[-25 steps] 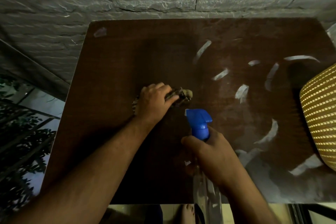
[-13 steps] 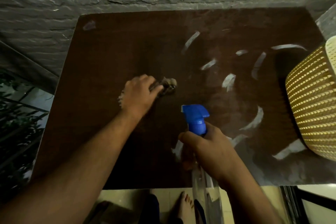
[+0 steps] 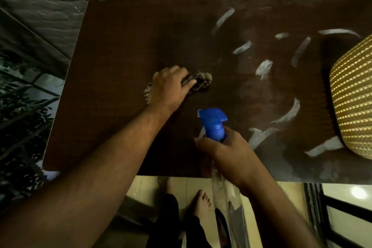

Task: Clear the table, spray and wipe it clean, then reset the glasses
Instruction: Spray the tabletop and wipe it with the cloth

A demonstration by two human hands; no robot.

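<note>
Left hand (image 3: 169, 88) atop bunched cloth (image 3: 198, 82)

Home patio, stone wall (image 3: 50, 6), foliage (image 3: 18, 106)

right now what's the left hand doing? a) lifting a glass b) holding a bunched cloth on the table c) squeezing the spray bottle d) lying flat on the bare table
b: the left hand is curled over a bunched cloth pressed on the table, while the spray bottle is in the right hand.
</note>
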